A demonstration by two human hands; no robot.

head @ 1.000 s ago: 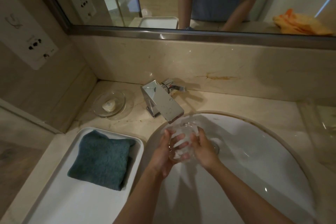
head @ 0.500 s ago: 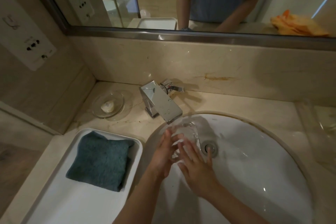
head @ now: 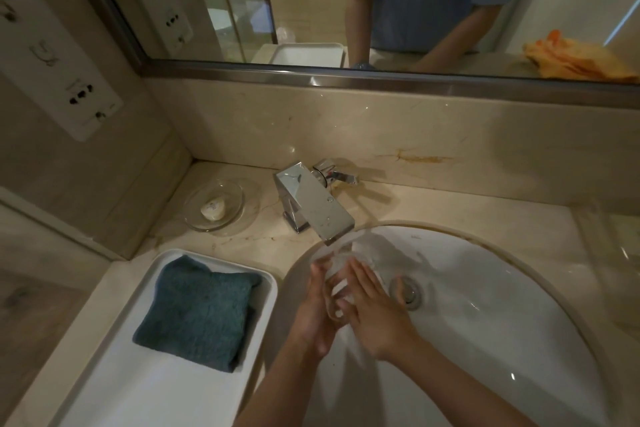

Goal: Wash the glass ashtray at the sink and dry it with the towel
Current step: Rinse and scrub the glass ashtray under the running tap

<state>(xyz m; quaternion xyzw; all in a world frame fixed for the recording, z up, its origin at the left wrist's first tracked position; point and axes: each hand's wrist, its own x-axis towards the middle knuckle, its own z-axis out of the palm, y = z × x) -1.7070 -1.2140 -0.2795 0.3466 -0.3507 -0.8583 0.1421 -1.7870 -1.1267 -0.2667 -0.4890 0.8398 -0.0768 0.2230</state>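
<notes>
While tray point(head: 104, 388) holds towel point(head: 197, 312), sink point(head: 519, 322) holds ashtray point(head: 341, 274)

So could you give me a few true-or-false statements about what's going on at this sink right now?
1. Both hands, left and right, are on the glass ashtray over the sink. True.
2. The blue towel is draped over the faucet. False: it lies folded in the white tray.
3. A bar of soap sits in a glass dish. True.
4. The ashtray rests on the counter beside the tray. False: it is held under the faucet.
</notes>
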